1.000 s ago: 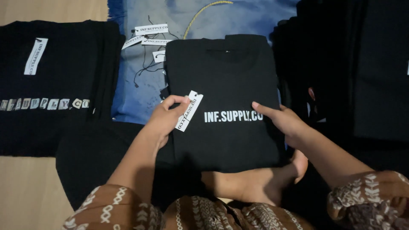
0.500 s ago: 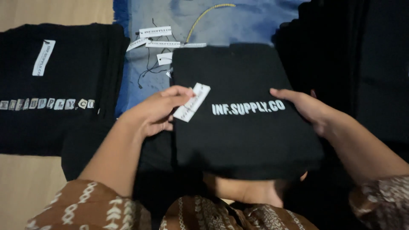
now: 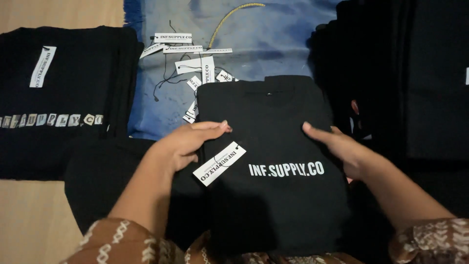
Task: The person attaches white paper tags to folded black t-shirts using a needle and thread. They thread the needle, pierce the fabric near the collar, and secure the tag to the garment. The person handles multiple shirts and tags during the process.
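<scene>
A folded black shirt (image 3: pixel 273 161) lies square in front of the person, white lettering up, so both hands can flatten it. The left hand (image 3: pixel 183 144) rests on the shirt's left edge with fingers (image 3: pixel 210 128) stretched out and together, gripping nothing; a white paper tag (image 3: pixel 219 163) lies just under the palm, probably pinned there to keep it flat. The right hand (image 3: pixel 342 146) presses the right edge, fingers open and flat, holding nothing. A pile of loose tags (image 3: pixel 195 63) lies on the blue cloth (image 3: pixel 273 34) behind. 1 stack of black shirts (image 3: pixel 63 98) waits at the left, another dark stack (image 3: pixel 415 83) at the right.
</scene>
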